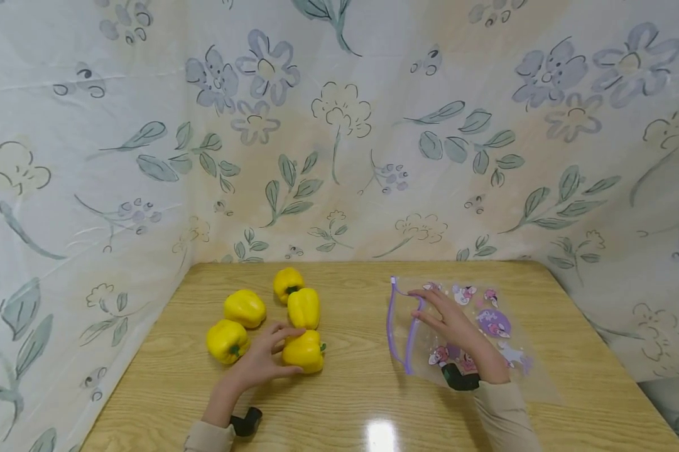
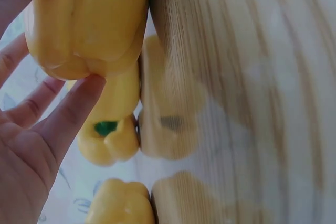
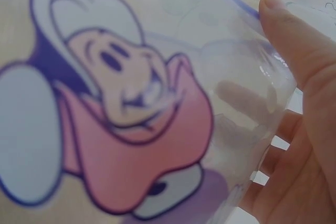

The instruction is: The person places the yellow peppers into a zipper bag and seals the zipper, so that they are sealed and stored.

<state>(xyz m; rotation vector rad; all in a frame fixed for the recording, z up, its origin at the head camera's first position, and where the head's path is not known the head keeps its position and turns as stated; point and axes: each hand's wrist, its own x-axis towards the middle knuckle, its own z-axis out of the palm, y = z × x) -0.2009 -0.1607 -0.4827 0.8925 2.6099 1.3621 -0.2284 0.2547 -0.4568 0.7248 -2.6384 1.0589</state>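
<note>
In the head view, my left hand holds the nearest yellow bell pepper, fingers on its far side and thumb on its near side. The left wrist view shows that pepper between the thumb and fingers, close to the tabletop. On the right lies a clear zip bag with purple and pink cartoon prints, its purple-edged mouth gaping toward the peppers. My right hand grips the bag near its mouth. In the right wrist view the thumb is at the purple rim, and a finger shows through the clear plastic.
Two yellow peppers lie left of my left hand. Two more stand just beyond the held one. Everything rests on a wooden table. A floral cloth hangs behind it and along both sides.
</note>
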